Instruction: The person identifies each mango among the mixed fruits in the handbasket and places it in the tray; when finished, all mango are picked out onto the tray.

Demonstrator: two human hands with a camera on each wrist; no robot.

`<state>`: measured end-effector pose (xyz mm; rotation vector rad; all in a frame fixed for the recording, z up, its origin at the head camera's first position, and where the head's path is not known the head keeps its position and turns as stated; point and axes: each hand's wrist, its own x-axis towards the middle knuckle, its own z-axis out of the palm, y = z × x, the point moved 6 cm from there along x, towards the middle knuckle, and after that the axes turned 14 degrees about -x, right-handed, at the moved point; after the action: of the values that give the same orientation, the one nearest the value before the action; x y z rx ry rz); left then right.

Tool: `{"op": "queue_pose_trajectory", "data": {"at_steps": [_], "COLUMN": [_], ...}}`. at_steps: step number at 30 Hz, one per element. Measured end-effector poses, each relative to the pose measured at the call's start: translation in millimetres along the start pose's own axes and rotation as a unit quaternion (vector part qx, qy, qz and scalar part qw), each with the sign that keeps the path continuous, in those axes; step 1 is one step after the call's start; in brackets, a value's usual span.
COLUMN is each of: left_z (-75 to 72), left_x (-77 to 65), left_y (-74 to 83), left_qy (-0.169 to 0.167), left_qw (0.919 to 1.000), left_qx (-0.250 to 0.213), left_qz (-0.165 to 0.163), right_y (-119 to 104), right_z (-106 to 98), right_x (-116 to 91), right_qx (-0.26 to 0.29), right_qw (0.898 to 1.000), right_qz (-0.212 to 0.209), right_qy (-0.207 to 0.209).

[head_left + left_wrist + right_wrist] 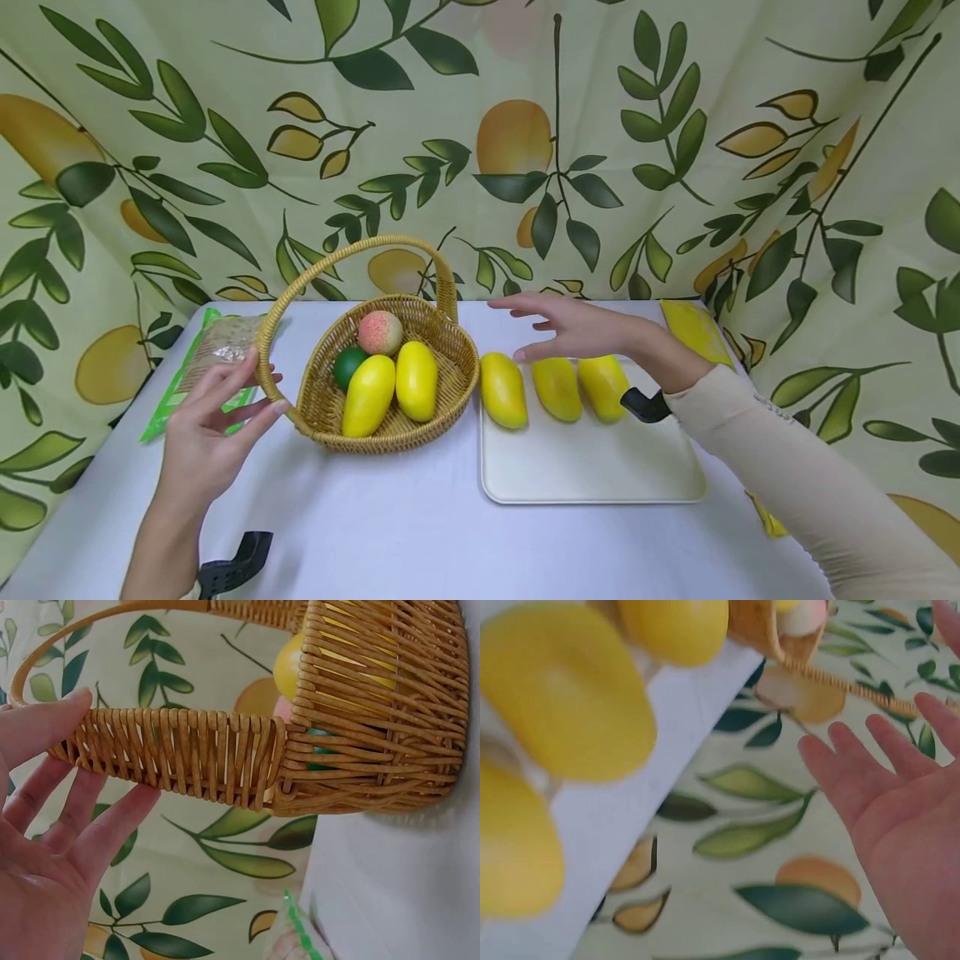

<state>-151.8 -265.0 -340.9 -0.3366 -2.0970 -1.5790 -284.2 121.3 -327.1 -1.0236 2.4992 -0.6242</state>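
A wicker basket [438, 429] with a tall arched handle [180, 754] stands at the left of the table. It holds two yellow mangoes [416, 382], a pink peach-like fruit [380, 332] and a dark green round fruit [347, 367]. My left hand [206, 425] pinches the handle near its left foot, thumb on one side and fingers on the other. My right hand [573, 325], its fingers stretched toward the basket, hovers with nothing held. Below it, three more mangoes [503, 392] lie in a row along the far side of a white tray [585, 479].
Behind my left hand lies a green-edged clear packet [217, 342]. A yellow packet [693, 332] sits at the back right, partly behind my right forearm. A leaf-and-fruit patterned cloth [442, 108] hangs close behind the white table [390, 525].
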Motion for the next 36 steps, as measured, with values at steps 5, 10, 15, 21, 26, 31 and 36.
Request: {"op": "queue_pose_trajectory", "data": {"at_steps": [5, 10, 15, 21, 26, 31, 36], "left_z": [0.8, 0.8, 1.2, -0.5, -0.2, 0.5, 0.7], "left_x": [0.7, 1.0, 2.1, 2.6, 3.0, 3.1, 3.9], "left_y": [-0.2, 1.0, 0.6, 0.3, 0.0, -1.1, -1.3], "left_qy": [-0.001, -0.001, -0.002, -0.007, -0.002, -0.005, -0.007], "left_qw": [1.0, 1.0, 1.0, 0.9998, 1.0, 1.0, 0.9999], "left_qx": [0.001, -0.003, -0.001, -0.008, -0.003, -0.002, -0.009], "left_qz": [-0.001, 0.009, 0.005, 0.018, -0.003, -0.008, -0.003], "right_y": [-17.1, -26.0, -28.1, -29.9, -31.3, -32.7, -34.4], "right_z": [16.9, 33.2, 42.7, 45.9, 46.6, 53.4, 66.0], "right_x": [17.9, 41.2, 61.7, 86.3, 104.1, 116.0, 125.2], "right_qx": [0.024, 0.039, 0.048, 0.023, 0.002, -0.007, -0.028], "right_qw": [0.999, 0.998, 0.997, 0.998, 0.998, 0.997, 0.995], "right_qz": [-0.023, -0.04, -0.045, -0.04, -0.03, -0.008, 0.006], "right_qy": [-0.015, -0.025, -0.029, -0.038, -0.053, -0.074, -0.092]}}
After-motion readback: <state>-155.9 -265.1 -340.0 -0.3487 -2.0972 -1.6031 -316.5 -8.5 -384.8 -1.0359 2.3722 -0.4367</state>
